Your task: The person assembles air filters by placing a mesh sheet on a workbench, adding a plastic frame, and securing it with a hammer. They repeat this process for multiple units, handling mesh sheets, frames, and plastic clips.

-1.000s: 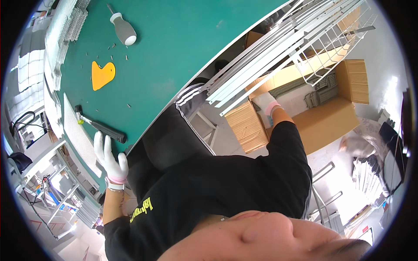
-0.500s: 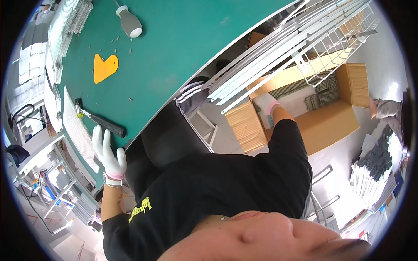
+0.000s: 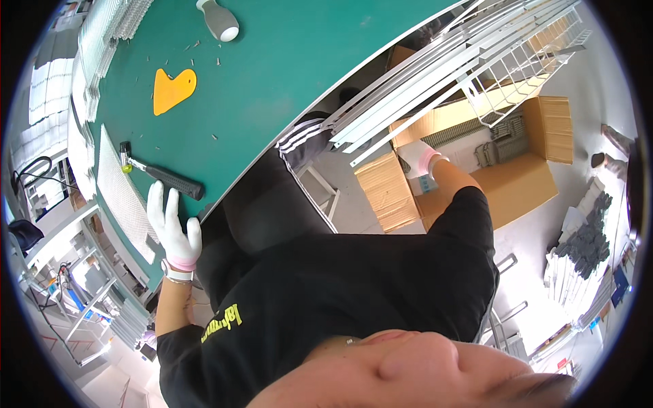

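Observation:
My left hand, in a white glove, is at the near edge of the green table, fingers spread and holding nothing. Its fingertips are beside the dark handle of a small hammer; whether they touch it I cannot tell. A white perforated strip lies left of the hammer. Farther up the table are a yellow scraper and a grey-handled screwdriver. To the right, my gloved right hand reaches into an open cardboard box holding dark ribbed parts. Its fingers are not clearly visible.
Long pale metal strips and a white wire rack extend over the box's far side. Small screw-like bits are scattered on the table. Ridged white sheets are stacked along its left. A person's feet show at far right.
The view has shifted slightly. My left fingertips are now closer to the hammer handle. My right hand stays in the box. The other person's feet have moved at far right.

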`<state>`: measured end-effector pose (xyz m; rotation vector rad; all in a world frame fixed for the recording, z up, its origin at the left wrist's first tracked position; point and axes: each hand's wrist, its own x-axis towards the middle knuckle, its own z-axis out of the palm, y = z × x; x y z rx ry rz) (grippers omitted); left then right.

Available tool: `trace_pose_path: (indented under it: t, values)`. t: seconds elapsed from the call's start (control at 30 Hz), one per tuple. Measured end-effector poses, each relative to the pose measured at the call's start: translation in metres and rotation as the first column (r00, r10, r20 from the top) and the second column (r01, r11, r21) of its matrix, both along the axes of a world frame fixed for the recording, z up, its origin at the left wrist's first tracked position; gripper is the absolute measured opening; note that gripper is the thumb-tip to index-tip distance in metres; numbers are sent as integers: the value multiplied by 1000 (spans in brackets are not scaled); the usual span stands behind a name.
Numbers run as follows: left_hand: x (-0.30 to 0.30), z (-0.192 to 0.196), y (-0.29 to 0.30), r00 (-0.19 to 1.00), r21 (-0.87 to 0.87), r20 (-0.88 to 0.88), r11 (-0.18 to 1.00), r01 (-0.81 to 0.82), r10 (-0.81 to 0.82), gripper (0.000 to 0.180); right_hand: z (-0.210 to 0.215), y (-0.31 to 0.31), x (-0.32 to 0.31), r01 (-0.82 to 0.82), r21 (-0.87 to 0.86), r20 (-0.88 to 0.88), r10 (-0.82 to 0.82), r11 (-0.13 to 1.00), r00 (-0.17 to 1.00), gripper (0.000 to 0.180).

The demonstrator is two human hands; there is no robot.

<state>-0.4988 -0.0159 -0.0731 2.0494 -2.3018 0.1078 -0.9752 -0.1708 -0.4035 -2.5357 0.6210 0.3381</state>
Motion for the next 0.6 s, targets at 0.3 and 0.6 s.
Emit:
trace_pose_path:
  t: [0.3, 0.6]
  values:
    - [-4, 4, -9, 999, -11, -29, 999, 34, -35, 64, 50, 47, -31, 590, 260, 15, -614, 764, 789, 82]
    - [-67, -1, 9, 759, -118, -622, 981, 152, -193, 67, 240, 98, 64, 362, 786, 482, -863, 501, 148, 93]
